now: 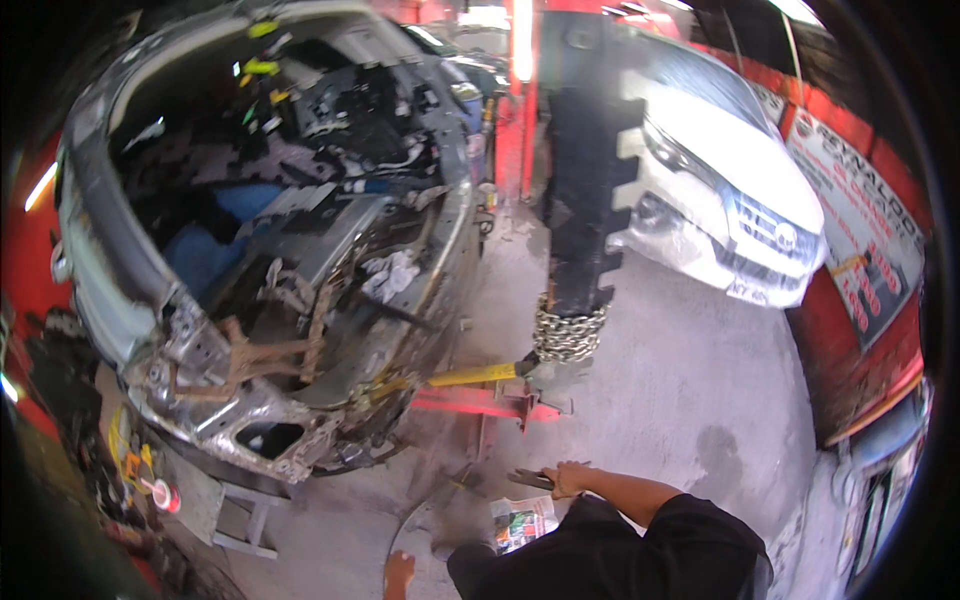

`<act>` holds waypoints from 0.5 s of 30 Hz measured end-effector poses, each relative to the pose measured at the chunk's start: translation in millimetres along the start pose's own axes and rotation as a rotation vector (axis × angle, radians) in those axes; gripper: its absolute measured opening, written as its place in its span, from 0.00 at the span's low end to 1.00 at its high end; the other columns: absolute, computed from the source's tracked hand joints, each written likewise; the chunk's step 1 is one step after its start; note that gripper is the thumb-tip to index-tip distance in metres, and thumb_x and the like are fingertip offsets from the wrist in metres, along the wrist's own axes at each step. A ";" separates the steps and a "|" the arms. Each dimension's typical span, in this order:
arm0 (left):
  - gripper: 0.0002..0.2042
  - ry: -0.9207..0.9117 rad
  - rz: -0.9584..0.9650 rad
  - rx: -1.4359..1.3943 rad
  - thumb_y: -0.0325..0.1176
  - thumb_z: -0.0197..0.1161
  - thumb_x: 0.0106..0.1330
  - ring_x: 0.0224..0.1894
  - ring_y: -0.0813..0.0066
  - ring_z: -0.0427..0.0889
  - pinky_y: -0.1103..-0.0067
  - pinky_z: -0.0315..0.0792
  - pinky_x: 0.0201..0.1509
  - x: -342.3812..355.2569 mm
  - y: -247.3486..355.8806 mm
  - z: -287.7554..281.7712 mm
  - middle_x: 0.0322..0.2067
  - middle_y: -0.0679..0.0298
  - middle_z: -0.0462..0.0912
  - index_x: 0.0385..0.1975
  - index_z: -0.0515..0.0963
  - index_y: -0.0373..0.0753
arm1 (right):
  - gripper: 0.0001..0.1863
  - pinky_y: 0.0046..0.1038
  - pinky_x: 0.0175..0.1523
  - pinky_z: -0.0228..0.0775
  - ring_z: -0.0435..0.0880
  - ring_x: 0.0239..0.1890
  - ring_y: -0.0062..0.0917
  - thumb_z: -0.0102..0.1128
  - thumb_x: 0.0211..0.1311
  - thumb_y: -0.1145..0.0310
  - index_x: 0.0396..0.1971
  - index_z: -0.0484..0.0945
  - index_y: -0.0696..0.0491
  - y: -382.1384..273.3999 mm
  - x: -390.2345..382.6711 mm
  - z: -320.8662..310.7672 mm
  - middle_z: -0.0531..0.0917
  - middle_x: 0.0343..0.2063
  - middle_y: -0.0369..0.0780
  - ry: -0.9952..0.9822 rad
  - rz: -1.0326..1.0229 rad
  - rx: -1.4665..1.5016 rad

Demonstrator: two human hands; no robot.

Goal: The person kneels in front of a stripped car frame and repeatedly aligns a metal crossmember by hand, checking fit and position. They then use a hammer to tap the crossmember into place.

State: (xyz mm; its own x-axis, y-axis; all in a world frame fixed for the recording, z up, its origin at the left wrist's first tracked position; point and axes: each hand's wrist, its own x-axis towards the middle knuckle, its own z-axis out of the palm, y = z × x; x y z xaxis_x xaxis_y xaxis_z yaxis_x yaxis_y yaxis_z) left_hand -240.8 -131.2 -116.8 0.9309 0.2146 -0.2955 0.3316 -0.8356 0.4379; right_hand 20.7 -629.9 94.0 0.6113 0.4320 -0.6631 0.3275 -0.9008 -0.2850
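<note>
My right hand (570,479) is closed around a dark, elongated metal tool (531,479) that points left; its exact kind is too small to make out. Lower and to the left, my left hand (399,569) hangs low with its fingers curled. A thin dark cable (398,530) curves up from beside it across the floor, and whether the fingers grip it is unclear. Between the hands, near my body, lies a printed sheet (522,522). Ahead on the left stands a stripped grey car body (468,215), its open rear full of loose parts and torn metal.
A black notched post (585,190) wrapped in chain (570,334) rises ahead. A yellow bar (472,375) and red steel frame (480,402) extend between it and the car body. A white car (720,150) stands at right; a grey step stool (245,520) is at lower left.
</note>
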 end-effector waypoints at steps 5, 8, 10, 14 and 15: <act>0.36 -0.366 -0.223 0.030 0.58 0.66 0.64 0.64 0.42 0.77 0.58 0.71 0.68 -61.0 42.3 8.0 0.60 0.41 0.79 0.63 0.75 0.33 | 0.38 0.48 0.52 0.78 0.87 0.49 0.50 0.67 0.54 0.50 0.65 0.72 0.50 136.2 -45.4 72.6 0.86 0.47 0.55 -0.131 0.209 0.327; 0.33 -0.349 0.012 0.042 0.52 0.67 0.63 0.61 0.46 0.77 0.60 0.69 0.69 -81.0 89.9 59.5 0.57 0.45 0.80 0.62 0.76 0.34 | 0.32 0.45 0.47 0.80 0.89 0.43 0.46 0.68 0.54 0.48 0.54 0.81 0.55 245.5 -82.5 156.7 0.88 0.39 0.54 0.026 0.286 0.371; 0.19 0.026 0.579 0.203 0.33 0.65 0.66 0.48 0.49 0.84 0.55 0.71 0.62 -98.5 116.7 98.7 0.45 0.54 0.88 0.57 0.82 0.46 | 0.26 0.43 0.42 0.79 0.89 0.38 0.43 0.67 0.53 0.46 0.38 0.87 0.56 295.2 -129.7 187.5 0.88 0.32 0.53 -0.129 0.446 0.630; 0.24 -0.673 0.080 -0.100 0.52 0.67 0.65 0.51 0.44 0.86 0.60 0.78 0.54 1.9 320.5 69.1 0.46 0.44 0.87 0.47 0.86 0.35 | 0.24 0.41 0.38 0.78 0.87 0.33 0.35 0.68 0.52 0.47 0.31 0.88 0.56 409.4 -204.6 279.3 0.88 0.30 0.48 -0.108 0.655 0.766; 0.23 -0.575 0.170 -0.148 0.50 0.66 0.66 0.51 0.46 0.86 0.60 0.77 0.55 14.7 350.7 76.0 0.47 0.44 0.87 0.49 0.85 0.35 | 0.24 0.42 0.39 0.77 0.86 0.32 0.35 0.69 0.52 0.47 0.33 0.89 0.56 426.7 -235.7 299.2 0.88 0.29 0.47 -0.107 0.690 0.798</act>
State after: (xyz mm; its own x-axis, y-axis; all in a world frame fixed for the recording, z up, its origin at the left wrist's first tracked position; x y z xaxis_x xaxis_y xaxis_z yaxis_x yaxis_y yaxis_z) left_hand -122.5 -459.5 -32.1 0.7545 -0.2570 -0.6039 0.2424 -0.7460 0.6203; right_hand -199.2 -1129.0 -78.4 0.4047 -0.1549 -0.9012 -0.6580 -0.7338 -0.1693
